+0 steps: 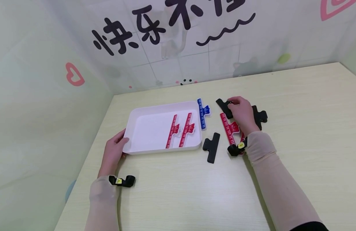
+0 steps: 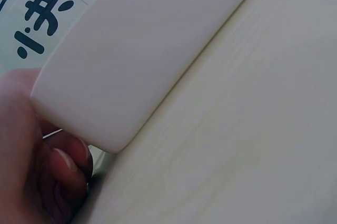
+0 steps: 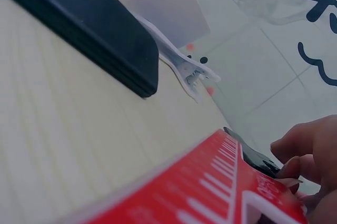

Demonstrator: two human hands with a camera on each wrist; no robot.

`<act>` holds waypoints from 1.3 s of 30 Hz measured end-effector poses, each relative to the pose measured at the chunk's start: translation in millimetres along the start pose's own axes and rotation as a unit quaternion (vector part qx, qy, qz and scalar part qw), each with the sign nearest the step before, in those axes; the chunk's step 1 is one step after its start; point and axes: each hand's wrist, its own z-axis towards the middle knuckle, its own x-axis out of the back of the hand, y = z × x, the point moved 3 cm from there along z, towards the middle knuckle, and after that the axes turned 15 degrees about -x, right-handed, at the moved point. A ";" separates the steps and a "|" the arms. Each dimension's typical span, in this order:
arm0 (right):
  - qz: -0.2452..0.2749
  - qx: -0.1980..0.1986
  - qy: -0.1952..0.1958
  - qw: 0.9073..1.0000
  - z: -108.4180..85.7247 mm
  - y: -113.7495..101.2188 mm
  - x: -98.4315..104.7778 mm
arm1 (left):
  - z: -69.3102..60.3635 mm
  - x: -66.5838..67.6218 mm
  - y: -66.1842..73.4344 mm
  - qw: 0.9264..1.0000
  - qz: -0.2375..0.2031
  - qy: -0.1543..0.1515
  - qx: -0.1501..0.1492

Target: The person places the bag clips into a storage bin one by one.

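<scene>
My left hand [image 1: 112,154] grips the left end of a white tray [image 1: 149,150], thumb over the rim; in the left wrist view its fingers [image 2: 71,166] curl below the tray's edge. Two red ruler-marked clips [image 1: 186,130] lie inside the tray's right half. Among the clips to the right, my right hand [image 1: 242,112] pinches a black clip [image 1: 225,107] by its handle. Close under that hand lies a red clip [image 1: 228,128], large in the right wrist view. Part of another red clip is hidden by the wrist.
A blue ruler-marked clip [image 1: 202,115] lies against the tray's right side. One black clip [image 1: 212,147] rests nearer the front, another black clip [image 1: 259,116] right of the right hand. A printed cloth [image 1: 178,64] hangs behind the wooden table [image 1: 178,199].
</scene>
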 end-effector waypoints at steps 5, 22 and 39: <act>-0.026 -0.003 -0.008 1.000 -2.2 -0.3 -1.6 | 0.1 0.2 0.0 1.000 0.000 -0.001 0.000; -0.078 0.015 -0.032 0.996 -3.5 -0.5 -7.9 | 1.0 -0.4 -1.1 1.000 0.003 -0.003 -0.004; -0.049 0.007 -0.052 0.997 -5.4 0.7 -10.3 | 0.4 0.0 -0.8 1.000 0.003 -0.004 0.000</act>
